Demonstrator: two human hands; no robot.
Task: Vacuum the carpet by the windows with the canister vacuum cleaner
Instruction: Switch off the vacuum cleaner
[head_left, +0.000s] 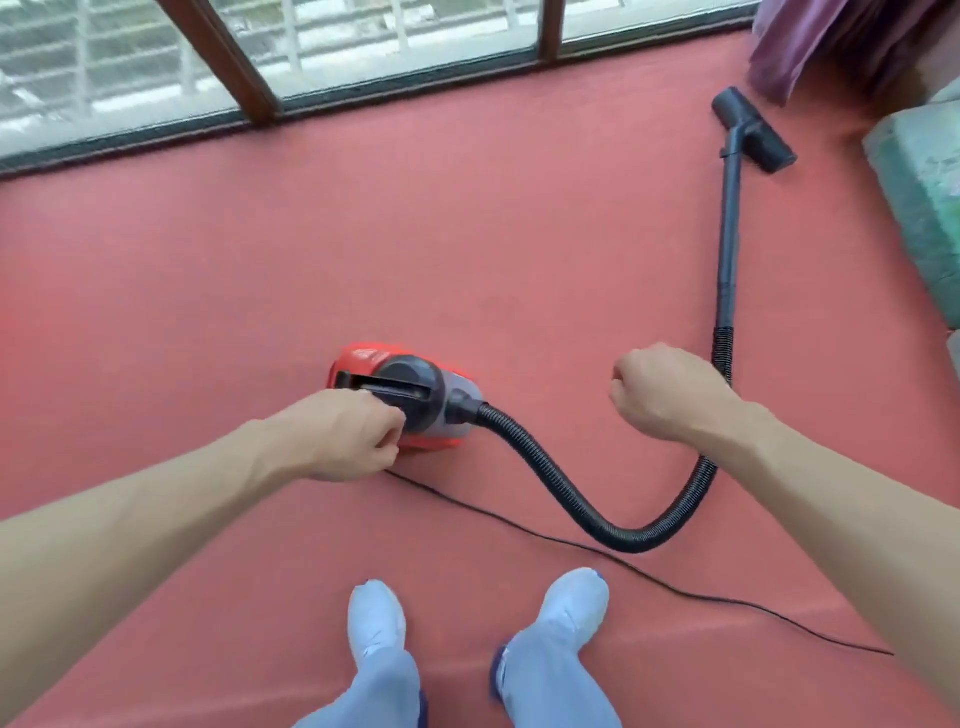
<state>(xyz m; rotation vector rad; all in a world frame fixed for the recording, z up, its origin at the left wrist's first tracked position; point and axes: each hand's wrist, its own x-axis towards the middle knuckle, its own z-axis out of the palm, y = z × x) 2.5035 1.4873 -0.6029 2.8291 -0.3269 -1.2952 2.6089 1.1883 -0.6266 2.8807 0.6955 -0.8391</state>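
- Canister (415, 382): red w/ dark top, sits on the carpet (467, 234) right at the L hand (337, 436), its hose socket turned twd the R hand (670, 395).
- L hand: fingers curled vs the dark top by the carry handle (384, 387); can't tell if they actually clasp it.
- R hand: closed fist, holds nothing, hangs in the air, touching no part of the vac.
- Hose (550, 478): leaves the canister btw the hands, loops low under the R forearm, then climbs behind the R wrist to the wand (727, 234).
- Wand + head (753, 130): flat on the carpet, well beyond the R hand; head lies near the windows (389, 47) and the curtain (831, 47).
- Cord (670, 584): thin, runs from under the L hand across and out past the R forearm.
- Handling, prob.: canister is a small hard plastic shell, light enough for 1 hand; lift by the carry handle, not by the hose.
- Hose is ribbed and floppy, springs back, kinks if yanked; poor place to pull.
- Wand is stiff and light; best grip for the R hand is its near end, where hose meets tube, to steer the head.
- Cord could snag the feet or the canister; keep it behind.
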